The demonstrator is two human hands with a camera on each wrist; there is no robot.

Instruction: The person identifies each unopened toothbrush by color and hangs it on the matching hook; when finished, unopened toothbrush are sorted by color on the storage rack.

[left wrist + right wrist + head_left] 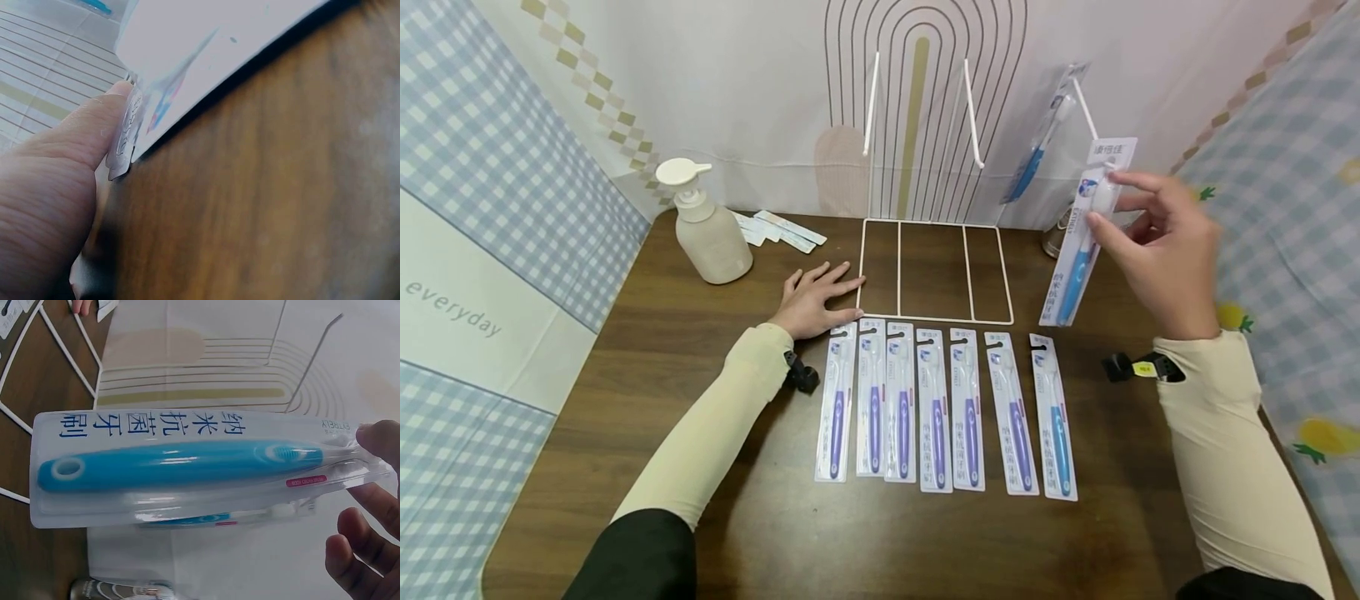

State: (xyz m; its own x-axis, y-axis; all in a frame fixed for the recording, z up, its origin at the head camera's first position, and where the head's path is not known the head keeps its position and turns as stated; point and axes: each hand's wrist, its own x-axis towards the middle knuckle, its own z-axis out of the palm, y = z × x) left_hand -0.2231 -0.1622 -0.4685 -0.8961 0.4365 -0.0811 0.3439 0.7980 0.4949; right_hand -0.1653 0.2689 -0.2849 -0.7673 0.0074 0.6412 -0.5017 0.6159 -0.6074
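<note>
My right hand (1172,242) pinches a blue toothbrush in its clear-fronted package (1078,258) near the top. The package top is at the tip of the rack's right prong (1086,108); whether the prong passes through its hole cannot be told. Farther back on that prong hangs another packaged blue toothbrush (1033,158). My left hand (816,300) rests on the table with fingers spread, touching the left side of the white wire rack (936,319). In the left wrist view, its thumb (75,137) lies against the end of a package (128,134).
Several packaged purple toothbrushes (936,417) lie in a row before the rack, with one blue toothbrush (1056,425) at the right end. The rack's left prong (871,104) and middle prong (973,112) are bare. A pump bottle (711,237) and flat packets (786,229) stand back left.
</note>
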